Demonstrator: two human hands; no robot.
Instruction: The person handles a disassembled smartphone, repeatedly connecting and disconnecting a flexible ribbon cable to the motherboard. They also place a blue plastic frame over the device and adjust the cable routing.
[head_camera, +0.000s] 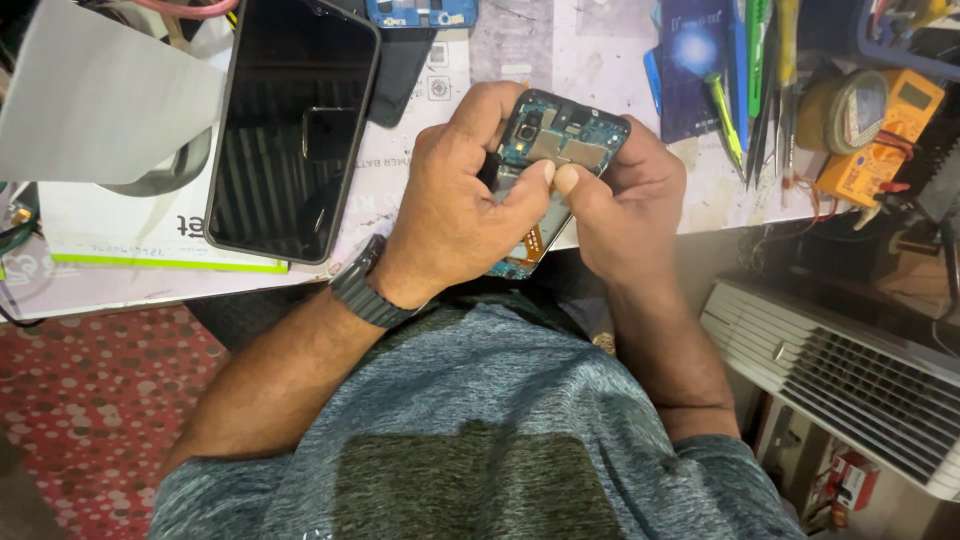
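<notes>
An open phone (560, 135) is gripped by the left hand (455, 205) and right hand (625, 200), thumbs pressed together on it.

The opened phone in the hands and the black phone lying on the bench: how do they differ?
The opened phone has its back off, showing blue circuit board and camera module; the black phone is closed, showing a dark glossy face. The opened phone is gripped by the left hand and right hand; the black phone lies untouched on a white box. Both are slim rectangular phones.

both hands (540, 195) clasped together, thumbs touching
</notes>
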